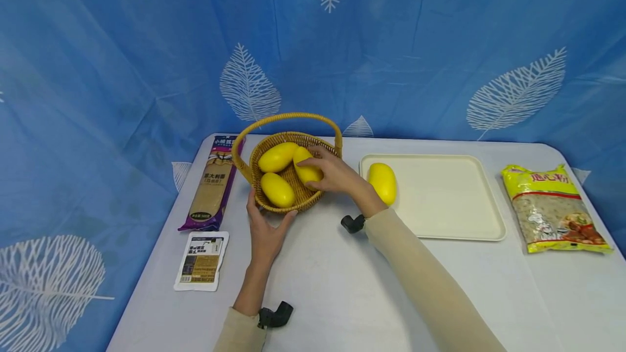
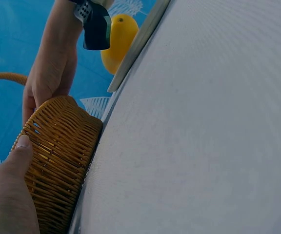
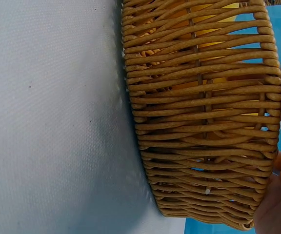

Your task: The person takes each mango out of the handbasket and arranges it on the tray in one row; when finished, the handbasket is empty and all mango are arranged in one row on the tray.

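A wicker basket (image 1: 281, 137) with an arched handle stands on the table, holding three yellow mangoes. My left hand (image 1: 264, 235) grips its near left rim, and in the left wrist view the thumb (image 2: 21, 148) lies against the woven side. Reaching inside over the right rim, my right hand (image 1: 335, 170) has its fingers and thumb around the rightmost mango (image 1: 304, 163). The upper mango (image 1: 277, 157) and the lower mango (image 1: 277, 190) lie to its left. In the right wrist view the basket wall (image 3: 204, 117) hides most of the fruit.
A cream tray (image 1: 445, 194) with a single mango (image 1: 382, 182) at its left end lies right of the basket. Beyond it is a yellow pasta bag (image 1: 557, 211). Left of the basket are a long noodle packet (image 1: 210, 183) and a small white pouch (image 1: 201, 261). A blue curtain (image 1: 391, 69) hangs behind.
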Demonstrator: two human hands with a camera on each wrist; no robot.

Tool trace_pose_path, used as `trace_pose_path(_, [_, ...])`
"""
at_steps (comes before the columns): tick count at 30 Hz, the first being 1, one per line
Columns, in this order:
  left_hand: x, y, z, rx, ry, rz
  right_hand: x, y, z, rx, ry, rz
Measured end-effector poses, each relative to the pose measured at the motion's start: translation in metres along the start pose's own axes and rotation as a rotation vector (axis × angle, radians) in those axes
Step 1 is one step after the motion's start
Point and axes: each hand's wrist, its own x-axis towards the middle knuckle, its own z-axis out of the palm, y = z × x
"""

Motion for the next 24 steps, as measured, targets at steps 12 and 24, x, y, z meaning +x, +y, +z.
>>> trace_pose_path(12, [0.0005,-0.0015,0.0002,-0.006,0.001,0.002,0.0005,-0.0002,0.0013,0.044,0.016,0.03])
trace_pose_path(24, [0.0003,-0.0028,0.0005,-0.001,0.004,0.004,-0.0016,0.0005,0.0,0.072,0.042,-0.002])
